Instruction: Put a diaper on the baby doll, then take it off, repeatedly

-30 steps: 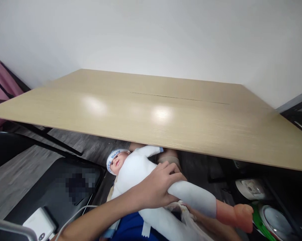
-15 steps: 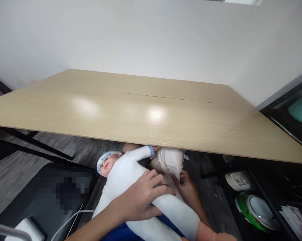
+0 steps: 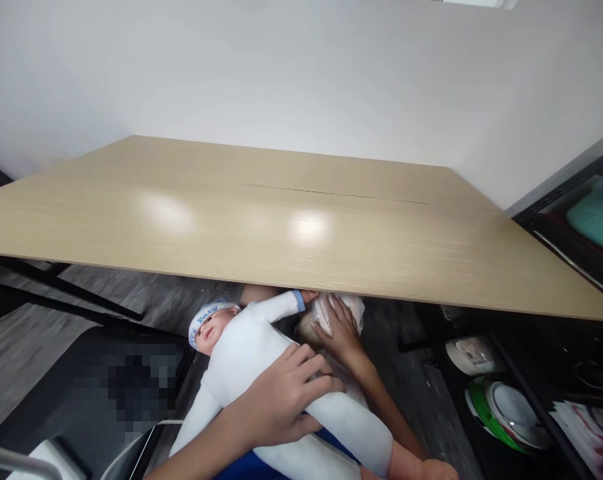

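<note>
A baby doll (image 3: pixel 254 347) in white clothes and a white cap with blue lettering lies on its back across my lap, head to the left. My left hand (image 3: pixel 301 387) is curled around the doll's hip and upper leg. Beyond the doll, just under the table edge, my right hand (image 3: pixel 339 327) lies with spread fingers on a crumpled white diaper (image 3: pixel 355 308). Its far part is hidden by the table. A rounded beige surface (image 3: pixel 306 330) shows beside the diaper; I cannot tell what it is.
A wooden table (image 3: pixel 221 227) spans the view above the doll. At left is a black seat-like surface (image 3: pixel 71 387) with a white device (image 3: pixel 49 460) and a cable. At right, a dark shelf holds a green-rimmed container (image 3: pixel 506 413) and papers (image 3: pixel 576 427).
My right hand has moved up and left from the diaper's lower right edge onto its top, and the diaper looks more crumpled. My left hand keeps its hold on the doll.
</note>
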Demonstrator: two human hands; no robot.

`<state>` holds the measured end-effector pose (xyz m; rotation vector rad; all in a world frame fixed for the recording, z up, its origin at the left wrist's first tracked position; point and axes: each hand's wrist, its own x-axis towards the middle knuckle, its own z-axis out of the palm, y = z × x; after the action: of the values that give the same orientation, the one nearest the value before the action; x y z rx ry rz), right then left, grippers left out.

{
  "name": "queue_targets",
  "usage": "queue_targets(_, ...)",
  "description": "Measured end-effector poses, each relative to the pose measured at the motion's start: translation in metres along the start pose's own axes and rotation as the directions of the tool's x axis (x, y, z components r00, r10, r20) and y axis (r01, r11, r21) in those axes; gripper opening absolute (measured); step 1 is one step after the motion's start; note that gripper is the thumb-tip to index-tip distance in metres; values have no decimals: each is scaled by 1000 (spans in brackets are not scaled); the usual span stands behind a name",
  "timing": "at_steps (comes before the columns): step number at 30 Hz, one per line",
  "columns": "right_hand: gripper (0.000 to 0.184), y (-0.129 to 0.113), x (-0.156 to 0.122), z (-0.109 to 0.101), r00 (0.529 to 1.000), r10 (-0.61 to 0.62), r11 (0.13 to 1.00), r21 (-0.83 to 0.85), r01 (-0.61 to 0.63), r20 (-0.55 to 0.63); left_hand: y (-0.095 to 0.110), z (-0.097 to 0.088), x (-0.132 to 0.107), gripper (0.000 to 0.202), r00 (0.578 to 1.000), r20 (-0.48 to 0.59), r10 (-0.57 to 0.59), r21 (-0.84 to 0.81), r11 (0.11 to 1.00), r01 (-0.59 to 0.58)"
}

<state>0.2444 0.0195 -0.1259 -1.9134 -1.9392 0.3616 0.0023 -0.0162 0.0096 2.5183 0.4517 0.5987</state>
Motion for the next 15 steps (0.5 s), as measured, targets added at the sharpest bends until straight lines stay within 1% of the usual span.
queue_targets(2,86,-4,4,9,996,41,998,-49,-37,75,1,2,-1,37,1000,-16,5,3,1000,-5)
queue_targets(5,78,-8,3,15,994,67,995,-84,-60,90,2,4,-2,36,1000,-26,9,6,1000,-8)
queue_targets(8,72,-12,6,14,989,84,993,-93,-73,123,2,4,-2,35,1000,-18,15,7,1000,-15)
queue_targets(11,68,-17,18,14,985,80,993,-94,-66,155,0,5,0,34,1000,-11,21,9,1000,-21)
queue_targets(15,65,-23,29,11,984,61,994,-101,-45,166,-2,8,-1,34,1000,5,23,17,1000,-23)
